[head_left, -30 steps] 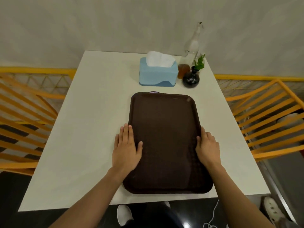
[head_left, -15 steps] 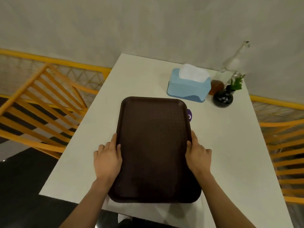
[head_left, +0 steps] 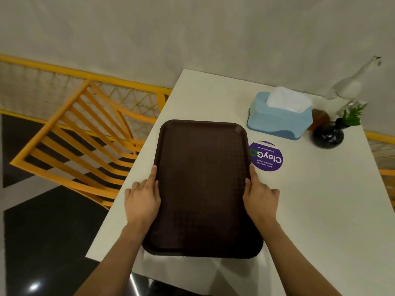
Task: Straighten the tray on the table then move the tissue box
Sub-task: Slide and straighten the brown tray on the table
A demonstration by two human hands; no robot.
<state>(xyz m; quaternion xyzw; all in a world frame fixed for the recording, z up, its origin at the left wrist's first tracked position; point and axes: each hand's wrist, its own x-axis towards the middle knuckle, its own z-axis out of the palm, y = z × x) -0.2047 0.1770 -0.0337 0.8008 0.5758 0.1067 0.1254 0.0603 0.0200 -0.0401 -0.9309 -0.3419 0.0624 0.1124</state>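
Both hands, the left hand (head_left: pixel 142 202) and right hand (head_left: pixel 261 197), are pressing flat, ungripping fingers against the long sides of the brown tray (head_left: pixel 202 189) lying near the bench (head_left: pixel 316 210) left edge; pushing evenly should square it, well short of the tissue box (head_left: pixel 277 121).

Dark brown tray (head_left: pixel 203 189) with a fine grid texture on an off-white table (head_left: pixel 320 210), a pale blue tissue box (head_left: pixel 277 122) with white tissue, a purple round sticker (head_left: pixel 267 157) lettered white and green, a glossy black vase (head_left: pixel 328 135) with green leaves, orange-yellow chairs (head_left: pixel 85 135).
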